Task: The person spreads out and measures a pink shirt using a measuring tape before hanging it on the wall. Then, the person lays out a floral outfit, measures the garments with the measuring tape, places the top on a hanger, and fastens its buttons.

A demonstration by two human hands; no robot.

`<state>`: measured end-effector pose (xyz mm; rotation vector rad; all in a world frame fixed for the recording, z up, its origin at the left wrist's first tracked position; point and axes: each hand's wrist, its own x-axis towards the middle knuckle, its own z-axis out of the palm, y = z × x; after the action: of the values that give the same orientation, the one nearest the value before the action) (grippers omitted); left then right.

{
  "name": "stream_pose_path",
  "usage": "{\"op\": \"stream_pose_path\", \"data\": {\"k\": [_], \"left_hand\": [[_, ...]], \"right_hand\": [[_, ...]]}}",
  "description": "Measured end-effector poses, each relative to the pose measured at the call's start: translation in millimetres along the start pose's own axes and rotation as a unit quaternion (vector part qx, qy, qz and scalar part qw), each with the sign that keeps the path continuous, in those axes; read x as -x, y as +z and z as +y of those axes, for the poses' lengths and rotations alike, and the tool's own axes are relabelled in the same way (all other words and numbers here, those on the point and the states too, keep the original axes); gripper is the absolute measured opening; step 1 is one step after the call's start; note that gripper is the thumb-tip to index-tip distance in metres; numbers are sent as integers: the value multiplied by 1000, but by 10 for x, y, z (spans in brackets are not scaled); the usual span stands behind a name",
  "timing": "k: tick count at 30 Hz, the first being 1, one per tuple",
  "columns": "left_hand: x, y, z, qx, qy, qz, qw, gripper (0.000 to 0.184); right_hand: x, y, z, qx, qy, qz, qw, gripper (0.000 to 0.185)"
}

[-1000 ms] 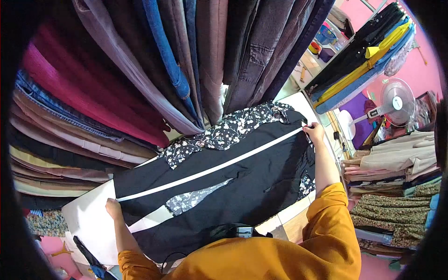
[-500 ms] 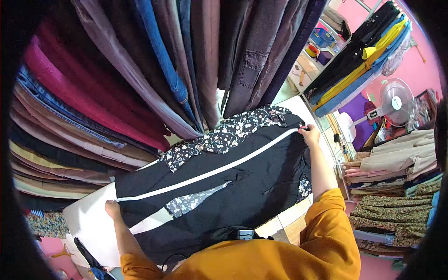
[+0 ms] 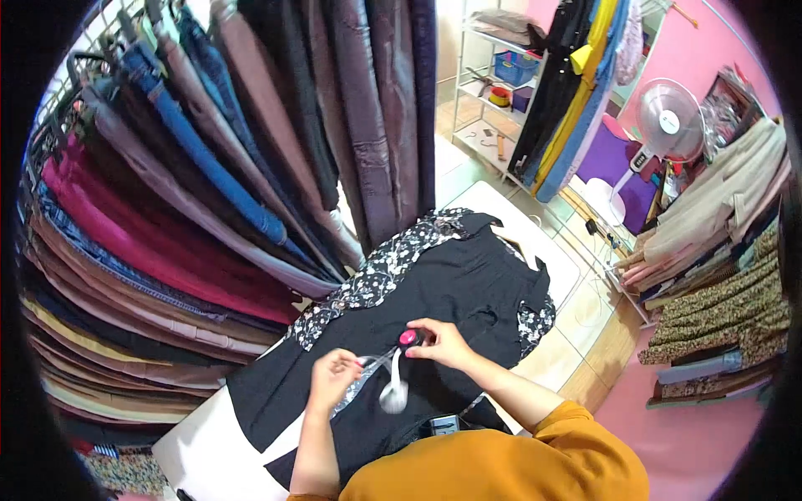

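My right hand (image 3: 443,344) grips a small retractable tape measure (image 3: 408,337) with a pink button, held over the garment. Its white tape (image 3: 393,396) hangs in a loose loop between my hands, partly blurred. My left hand (image 3: 332,381) is closed in a pinch on the tape, left of the case. Beneath both hands a black garment (image 3: 434,267) with floral-print panels (image 3: 376,274) lies spread on a white board or tabletop (image 3: 192,442). A strip of white surface and some floral cloth show through its front opening. A small grey device (image 3: 445,425) sits close to my body.
Trousers and jeans (image 3: 196,125) hang densely on a rack along the left and far side. Beyond the table stand a white shelf (image 3: 480,88) with a blue basket (image 3: 515,68) and a white fan (image 3: 668,121). Folded clothes (image 3: 710,284) are stacked at right.
The tape was stretched straight across the garment between both hands; now it is a slack, shorter loop. Both hands have come together over the garment's middle. The head view has shifted.
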<state>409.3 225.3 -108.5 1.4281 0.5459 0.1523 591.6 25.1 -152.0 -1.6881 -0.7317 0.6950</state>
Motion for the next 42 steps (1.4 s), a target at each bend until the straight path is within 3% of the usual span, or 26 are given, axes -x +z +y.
{"op": "stream_pose_path", "data": {"k": [3,7,10,11,12,14,15,16,18,19,24,26,27,28,29,30,31,33,36,37,38,40,41,42], "left_hand": [[15,417,214,-17,-1,-47,999,15],[-61,652,-46,-186,41,114,975,39],[-138,703,-285,-225,43,154,961,41],[-188,673,-408,-293,40,147,944,58],[-210,706,-468,-292,42,150,944,58],[-248,774,-569,-494,102,135,853,85],[-327,752,-666,-496,-18,99,862,119],[-351,800,-642,-496,-18,101,862,119],[-416,911,-589,-573,-177,85,796,136],[-471,874,-705,-559,-211,83,798,144],[-558,845,-866,-572,-243,69,781,140],[-591,818,-910,-583,-243,66,772,133],[-547,885,-822,-596,-218,83,769,113],[-520,943,-769,-595,-220,84,769,113],[-487,989,-730,-611,-219,81,756,95],[-469,1011,-717,-626,-220,79,744,77],[-466,952,-865,-624,-225,83,744,77],[-462,775,-1277,-683,-147,103,708,48],[-332,819,-1130,-691,-133,93,704,32],[-315,820,-1146,-689,-139,96,705,32],[-301,800,-1159,-686,-133,95,709,30],[-265,753,-1161,-684,-131,95,711,29],[-258,759,-1171,-681,-147,106,710,29],[-252,766,-1180,-675,-162,119,710,30]], "right_hand": [[155,-164,-131,-22,1,1,1000,57],[302,-699,-201,-23,-22,40,999,55],[424,-1331,-187,5,-22,96,995,54],[471,-1560,-189,0,-30,125,992,54],[521,-1797,-215,-4,-38,154,987,54],[651,-2303,-286,-35,-20,189,981,54],[721,-2553,-350,-8,-15,217,976,54],[794,-2799,-429,20,-10,245,969,55],[930,-3254,-574,45,-59,295,953,54],[1004,-3461,-617,41,-81,315,945,54],[1302,-4086,-849,7,-149,394,907,52],[1294,-4167,-724,32,-126,431,893,50],[1258,-4195,-563,87,-111,430,891,50],[1205,-4199,-340,142,-96,428,887,50],[1132,-4161,-116,186,-33,412,891,51],[1015,-4098,302,166,-46,394,903,52],[895,-4008,697,165,-26,366,915,53],[683,-3694,1003,204,22,331,921,58],[324,-3470,1419,291,9,348,891,59],[249,-3443,1459,308,79,326,890,59],[181,-3412,1498,307,79,320,893,59],[89,-3274,1419,449,122,302,832,58],[59,-3180,1371,499,57,337,796,56],[47,-3073,1234,497,12,343,797,55]]}}
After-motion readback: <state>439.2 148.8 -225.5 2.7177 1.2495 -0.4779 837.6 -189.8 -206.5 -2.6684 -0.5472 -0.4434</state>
